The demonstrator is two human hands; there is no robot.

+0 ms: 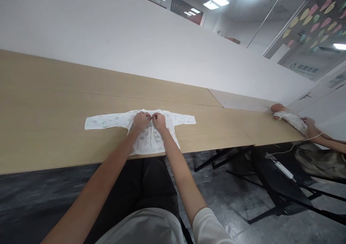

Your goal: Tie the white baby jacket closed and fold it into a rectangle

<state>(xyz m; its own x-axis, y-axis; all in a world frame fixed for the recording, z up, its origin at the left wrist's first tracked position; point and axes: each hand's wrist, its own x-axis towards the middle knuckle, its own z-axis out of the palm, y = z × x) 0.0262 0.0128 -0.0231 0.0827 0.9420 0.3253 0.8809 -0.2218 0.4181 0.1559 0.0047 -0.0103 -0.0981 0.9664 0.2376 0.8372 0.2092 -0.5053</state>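
A small white baby shirt point(146, 140) with a faint printed pattern lies spread on the wooden table, its two sleeves stretched out to either side. My left hand point(141, 121) pinches the shirt's front near the neck, left of the middle opening. Close beside it, my right hand point(159, 121) pinches the other side of the opening. The fingertips of both hands almost meet at the upper front. Whatever small fastening lies between them is too small to make out.
The long table point(54, 136) runs along a white wall point(108, 49). At its far right, another person's hands point(310, 127) touch a doll point(292, 119) in patterned cloth. Black folding chairs point(278, 186) stand below, one bearing a white power strip point(283, 170) with a cable.
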